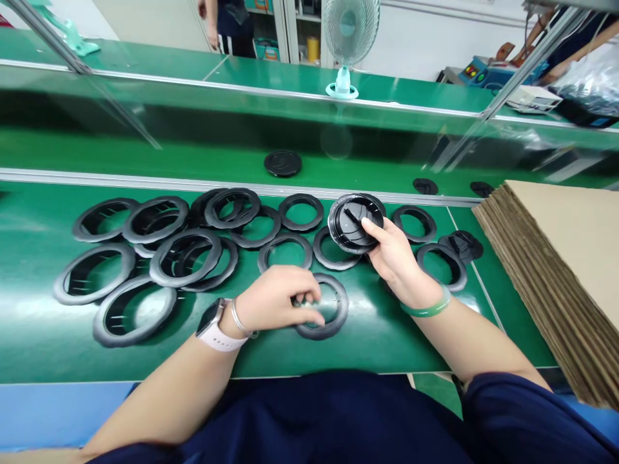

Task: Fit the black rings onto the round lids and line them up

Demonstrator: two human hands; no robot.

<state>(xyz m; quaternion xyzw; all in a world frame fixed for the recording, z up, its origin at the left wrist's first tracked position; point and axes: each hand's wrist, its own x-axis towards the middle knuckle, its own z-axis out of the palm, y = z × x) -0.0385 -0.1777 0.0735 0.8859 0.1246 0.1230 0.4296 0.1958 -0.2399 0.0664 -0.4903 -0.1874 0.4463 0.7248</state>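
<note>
A long green-topped workbench [43, 335] runs across the frame, with a raised green shelf [145, 64] behind it and a stack of flat brown corrugated cardboard sheets [556, 270] at its right end. Spread over the bench lie some twenty loose black plastic rings [133, 309], several overlapping at the left, others lying singly toward the middle and right. Judged from how things lie, the work is at an early stage: most rings remain unpaired, while only a few round black plastic discs [283, 163] rest apart on the strip beyond the metal rail, and one ribbed black plastic cap [461, 245] lies near the cardboard.

The person's right hand [394, 258], a green bangle at the wrist, is raised just above the bench and holds a round black plastic disc with a rim [351, 222] tilted toward the camera, fingers curled under it and thumb pressed on its edge. The left hand [275, 299], with a white smartwatch and a thin bracelet at the wrist, is loosely closed, fingertips pinching the near-left edge of a single black plastic ring [333, 316] that lies flat on the bench nearest the person's dark blue clothing.

On the shelf stands a small pale-green desk fan [349, 32]; another person stands in the far background.
</note>
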